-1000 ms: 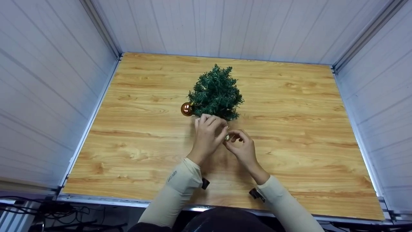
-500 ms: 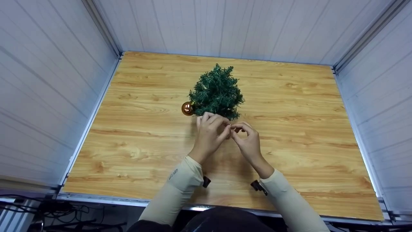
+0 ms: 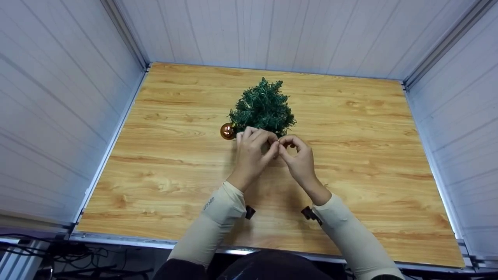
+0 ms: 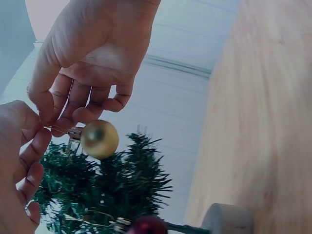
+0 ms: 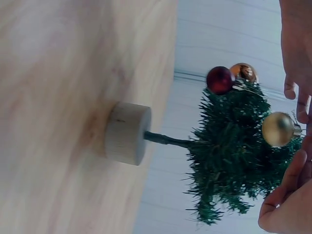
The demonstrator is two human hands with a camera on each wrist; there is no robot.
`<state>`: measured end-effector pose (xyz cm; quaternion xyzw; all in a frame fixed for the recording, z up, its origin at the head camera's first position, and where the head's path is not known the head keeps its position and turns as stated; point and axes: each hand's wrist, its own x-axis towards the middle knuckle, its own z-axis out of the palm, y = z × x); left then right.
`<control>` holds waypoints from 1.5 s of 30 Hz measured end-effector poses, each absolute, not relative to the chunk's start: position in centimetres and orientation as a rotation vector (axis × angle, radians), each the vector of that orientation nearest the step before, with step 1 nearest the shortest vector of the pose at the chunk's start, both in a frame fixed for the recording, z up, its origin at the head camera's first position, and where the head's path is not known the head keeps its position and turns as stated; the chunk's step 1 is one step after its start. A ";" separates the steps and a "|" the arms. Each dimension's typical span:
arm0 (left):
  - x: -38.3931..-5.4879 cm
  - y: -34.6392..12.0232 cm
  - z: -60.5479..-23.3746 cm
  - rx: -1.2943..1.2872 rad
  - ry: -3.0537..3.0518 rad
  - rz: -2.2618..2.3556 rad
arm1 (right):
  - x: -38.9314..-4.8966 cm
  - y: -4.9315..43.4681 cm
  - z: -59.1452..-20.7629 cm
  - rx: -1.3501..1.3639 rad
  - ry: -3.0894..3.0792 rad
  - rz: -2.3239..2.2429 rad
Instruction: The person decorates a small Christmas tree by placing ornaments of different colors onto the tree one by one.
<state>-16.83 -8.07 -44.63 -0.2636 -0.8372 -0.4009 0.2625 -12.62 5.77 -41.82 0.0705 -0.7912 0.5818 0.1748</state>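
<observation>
My left hand (image 3: 251, 153) and right hand (image 3: 301, 159) meet fingertip to fingertip at the front of a small green Christmas tree (image 3: 262, 107). Between them hangs a gold bauble (image 4: 99, 139) by a thin loop, which both hands pinch with thumb and forefinger. In the left wrist view the left hand (image 4: 17, 156) is at the edge, the right hand (image 4: 97, 53) above. A copper bauble (image 3: 227, 131) hangs on the tree's left side. A dark red bauble (image 5: 220, 80) hangs near it, hidden in the head view.
The tree stands on a round wooden base (image 5: 129, 133) with a thin green trunk (image 5: 165, 140). The wooden table (image 3: 369, 155) has pale panel walls (image 3: 295, 35) at its back and sides. Cables (image 3: 85, 252) lie beyond the front left edge.
Both hands have come together and moved forward, closer to the tree. The gold bauble, glimpsed between the fingers a second ago, is now hidden in the head view.
</observation>
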 end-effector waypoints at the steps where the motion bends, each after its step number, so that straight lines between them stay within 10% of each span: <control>1: -17.0 -8.2 -44.4 -0.703 -2.266 -1.083 | -12.8 5.7 -41.6 0.195 -2.236 1.660; 45: -20.5 -9.4 -42.2 -0.437 -2.313 -0.935 | -18.0 3.9 -42.5 0.009 -2.134 1.518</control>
